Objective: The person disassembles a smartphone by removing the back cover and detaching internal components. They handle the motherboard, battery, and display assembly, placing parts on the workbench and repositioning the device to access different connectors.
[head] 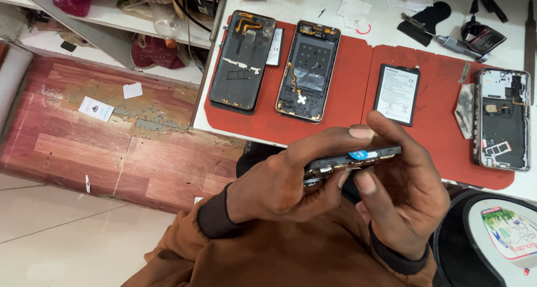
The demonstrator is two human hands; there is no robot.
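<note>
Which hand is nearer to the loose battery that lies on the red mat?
The right hand. Its index finger rises just below the battery, nearly touching its lower edge. The left hand is further down and to the left, gripping the phone that both hands hold.

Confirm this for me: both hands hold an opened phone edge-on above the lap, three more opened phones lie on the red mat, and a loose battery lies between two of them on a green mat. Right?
Not quite: the head view shows the loose battery on the red mat, not a green one. The rest stands: the left hand and right hand hold the opened phone edge-on, and three opened phones lie on the mat.
</note>
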